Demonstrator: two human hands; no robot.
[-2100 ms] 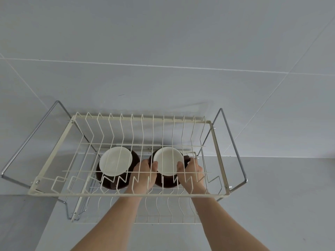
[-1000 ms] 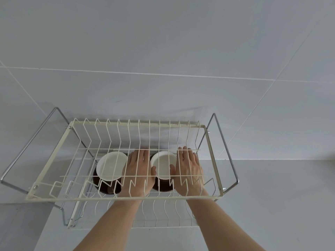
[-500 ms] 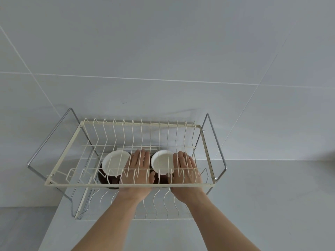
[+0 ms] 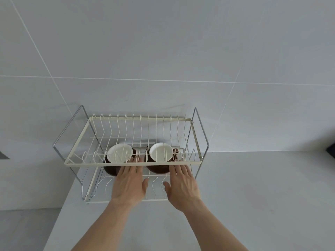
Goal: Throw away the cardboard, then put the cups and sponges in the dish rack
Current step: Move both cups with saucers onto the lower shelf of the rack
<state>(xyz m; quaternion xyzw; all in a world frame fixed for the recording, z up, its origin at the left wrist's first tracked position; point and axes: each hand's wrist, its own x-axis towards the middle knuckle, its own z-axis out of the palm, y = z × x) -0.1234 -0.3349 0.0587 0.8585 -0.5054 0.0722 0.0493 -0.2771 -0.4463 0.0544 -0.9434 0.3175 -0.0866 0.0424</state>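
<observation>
A cream two-tier wire dish rack [image 4: 78,142] stands on a white counter against the wall. Two brown cups with white insides sit upright side by side on its lower tier: the left cup [image 4: 118,155] and the right cup [image 4: 160,153]. My left hand [image 4: 129,183] is flat and open at the front of the lower tier, between the two cups. My right hand [image 4: 182,184] is open too, just right of the right cup. Neither hand holds anything, and their fingertips lie under the upper tier's front rail. No sponges or cardboard are in view.
The white counter [image 4: 253,196] stretches to the right of the rack, with a dark object [image 4: 331,151] at the far right edge. The counter's left edge drops off beside the rack. A grey tiled wall [image 4: 163,51] rises directly behind.
Both hands let go of the right cup, opened flat and drew back toward me out of the rack's lower tier. The view has pulled back from the rack.
</observation>
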